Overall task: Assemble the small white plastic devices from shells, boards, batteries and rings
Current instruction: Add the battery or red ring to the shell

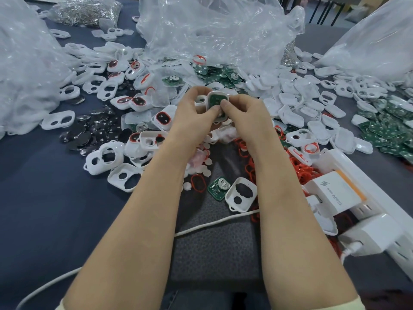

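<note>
Forearms, bare below pale cuffs, run from the near edge up the middle of the view and converge over the centre of the worktop (44, 198), wrists a little raised and angled inward. Left hand (192, 115) and right hand (243, 113) meet round one white shell (209, 100), held clear of the clutter and tilted so that its open face looks toward the camera; a green board (217, 99) sits inside it. Each grip is closed on the shell: the left fingers curl over its far left edge, while the right thumb (225, 105) lies on the board's near right part and the right fingers pass behind, out of sight. The step in hand appears to be seating the board. Done well, thumb pressure falls evenly on the board's margin rather than on its components, with the left grip bracing the rim so the shell does not twist; whether the board is fully home cannot be told. Near the wrists lie a loose board (219, 187), an empty shell (241, 194) and red rings (197, 183); dark discs (89, 128), probably batteries, lie to the left, and a board heap (384, 128) to the right.
</note>
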`<state>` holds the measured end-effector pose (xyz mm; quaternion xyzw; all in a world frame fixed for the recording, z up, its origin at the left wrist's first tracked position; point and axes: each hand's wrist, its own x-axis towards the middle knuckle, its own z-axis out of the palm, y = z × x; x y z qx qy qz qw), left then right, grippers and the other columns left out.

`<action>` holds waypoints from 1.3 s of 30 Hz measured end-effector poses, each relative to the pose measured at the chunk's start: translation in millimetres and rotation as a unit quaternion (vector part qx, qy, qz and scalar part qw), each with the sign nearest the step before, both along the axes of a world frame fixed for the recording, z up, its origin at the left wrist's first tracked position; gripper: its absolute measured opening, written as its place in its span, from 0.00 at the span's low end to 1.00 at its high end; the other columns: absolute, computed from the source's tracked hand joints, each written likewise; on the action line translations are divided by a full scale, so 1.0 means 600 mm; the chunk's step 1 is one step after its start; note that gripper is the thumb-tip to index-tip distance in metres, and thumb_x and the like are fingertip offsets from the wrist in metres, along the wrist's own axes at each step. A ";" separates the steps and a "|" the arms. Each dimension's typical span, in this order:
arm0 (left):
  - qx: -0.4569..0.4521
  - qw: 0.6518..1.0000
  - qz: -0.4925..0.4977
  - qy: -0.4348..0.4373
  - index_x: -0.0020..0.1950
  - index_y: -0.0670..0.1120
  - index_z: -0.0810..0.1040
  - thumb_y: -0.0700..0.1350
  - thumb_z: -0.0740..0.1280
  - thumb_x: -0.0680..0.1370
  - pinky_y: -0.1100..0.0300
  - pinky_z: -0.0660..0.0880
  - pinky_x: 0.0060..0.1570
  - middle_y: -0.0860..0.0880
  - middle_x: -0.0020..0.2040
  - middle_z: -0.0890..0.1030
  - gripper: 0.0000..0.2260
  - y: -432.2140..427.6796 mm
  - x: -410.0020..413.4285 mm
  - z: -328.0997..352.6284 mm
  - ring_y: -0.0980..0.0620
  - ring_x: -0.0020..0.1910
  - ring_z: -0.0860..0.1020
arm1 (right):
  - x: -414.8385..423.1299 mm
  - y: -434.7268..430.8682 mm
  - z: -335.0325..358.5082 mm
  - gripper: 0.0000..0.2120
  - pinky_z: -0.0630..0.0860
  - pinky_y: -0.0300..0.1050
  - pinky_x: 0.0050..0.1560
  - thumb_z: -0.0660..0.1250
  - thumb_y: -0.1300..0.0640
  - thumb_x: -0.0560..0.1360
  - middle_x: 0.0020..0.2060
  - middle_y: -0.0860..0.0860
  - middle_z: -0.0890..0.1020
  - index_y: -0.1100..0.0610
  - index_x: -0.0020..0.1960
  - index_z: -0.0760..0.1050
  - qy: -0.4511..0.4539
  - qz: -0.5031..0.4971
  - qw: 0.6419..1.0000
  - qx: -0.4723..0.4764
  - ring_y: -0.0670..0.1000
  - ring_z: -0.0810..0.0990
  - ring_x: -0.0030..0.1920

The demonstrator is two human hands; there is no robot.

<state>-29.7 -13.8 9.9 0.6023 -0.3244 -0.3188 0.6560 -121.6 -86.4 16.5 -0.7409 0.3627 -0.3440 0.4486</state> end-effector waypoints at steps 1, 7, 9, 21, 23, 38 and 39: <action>-0.010 1.000 -0.006 -0.006 0.49 0.52 0.72 0.34 0.63 0.79 0.55 0.82 0.45 0.43 0.43 0.83 0.12 0.000 -0.001 0.000 0.50 0.39 0.84 | 0.000 0.000 0.000 0.05 0.75 0.42 0.43 0.66 0.60 0.77 0.40 0.53 0.82 0.60 0.48 0.80 -0.014 -0.004 1.000 0.022 0.50 0.79 0.42; -0.041 0.999 0.020 -0.016 0.49 0.49 0.70 0.32 0.62 0.79 0.67 0.76 0.34 0.46 0.37 0.82 0.11 0.000 -0.011 0.002 0.58 0.30 0.81 | 0.011 0.008 0.000 0.04 0.74 0.35 0.39 0.67 0.62 0.77 0.35 0.49 0.80 0.58 0.44 0.78 -0.067 -0.024 0.996 0.054 0.44 0.77 0.36; -0.052 0.998 0.029 -0.008 0.52 0.48 0.71 0.32 0.62 0.79 0.68 0.75 0.34 0.46 0.37 0.82 0.10 0.000 -0.014 0.003 0.59 0.31 0.81 | 0.010 0.011 0.003 0.04 0.75 0.34 0.41 0.66 0.63 0.77 0.36 0.49 0.81 0.59 0.46 0.79 -0.089 -0.016 0.995 0.046 0.43 0.78 0.37; -0.015 0.998 0.023 -0.049 0.53 0.46 0.69 0.32 0.61 0.79 0.56 0.81 0.47 0.35 0.47 0.83 0.10 -0.001 -0.021 0.006 0.45 0.42 0.84 | 0.007 0.012 0.001 0.11 0.74 0.32 0.35 0.67 0.63 0.75 0.32 0.45 0.82 0.47 0.40 0.77 -0.080 -0.041 0.995 0.038 0.40 0.81 0.34; -0.012 0.999 0.027 -0.041 0.54 0.47 0.70 0.32 0.61 0.79 0.63 0.80 0.42 0.40 0.45 0.83 0.10 -0.001 -0.021 0.003 0.52 0.38 0.83 | 0.006 0.011 0.002 0.11 0.74 0.30 0.35 0.68 0.62 0.75 0.32 0.44 0.81 0.47 0.40 0.77 -0.079 -0.039 0.995 0.040 0.37 0.80 0.33; 0.024 0.996 0.036 -0.073 0.48 0.54 0.72 0.34 0.62 0.77 0.41 0.78 0.52 0.35 0.45 0.83 0.13 -0.005 -0.026 0.000 0.36 0.46 0.82 | 0.015 0.009 -0.006 0.08 0.79 0.47 0.47 0.69 0.61 0.74 0.37 0.50 0.82 0.51 0.39 0.76 -0.077 -0.068 0.995 0.020 0.51 0.82 0.43; 0.024 0.996 0.033 -0.079 0.48 0.55 0.71 0.34 0.61 0.77 0.40 0.78 0.52 0.34 0.45 0.83 0.13 -0.006 -0.025 -0.001 0.35 0.46 0.82 | 0.014 0.008 -0.006 0.07 0.78 0.44 0.45 0.69 0.61 0.74 0.36 0.49 0.81 0.51 0.39 0.76 -0.072 -0.071 0.995 0.015 0.49 0.81 0.41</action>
